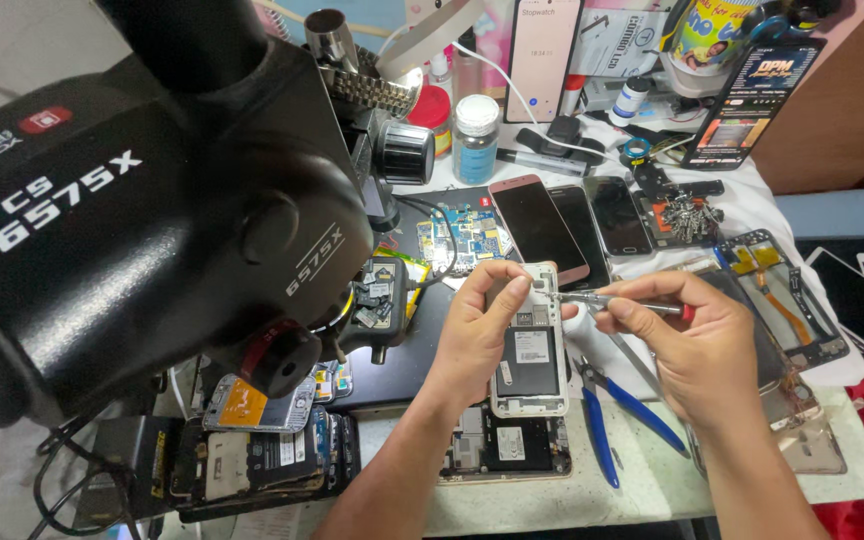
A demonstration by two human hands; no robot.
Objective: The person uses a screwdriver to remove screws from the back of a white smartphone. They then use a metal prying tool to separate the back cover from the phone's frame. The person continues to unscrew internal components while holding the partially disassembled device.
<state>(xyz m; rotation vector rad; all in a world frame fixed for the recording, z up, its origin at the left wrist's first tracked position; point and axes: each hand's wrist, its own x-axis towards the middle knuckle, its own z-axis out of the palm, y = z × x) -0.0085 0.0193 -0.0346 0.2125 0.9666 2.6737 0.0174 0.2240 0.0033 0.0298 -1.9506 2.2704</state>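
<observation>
The white, backless phone (529, 345) stands upright in the left hand (477, 335), its dark innards bare, while the right hand (697, 345) pinches a thin metal screwdriver (617, 303) to its top edge, blue-handled pliers (617, 405) just below on the cluttered surface (652, 480), a black microscope (142, 210) hiding everything leftward.

Left hand (477, 330) grips an opened white phone (530, 345); right hand (697, 340) holds a screwdriver (617, 303) at its top; blue pliers (617, 415) lie beside.
</observation>
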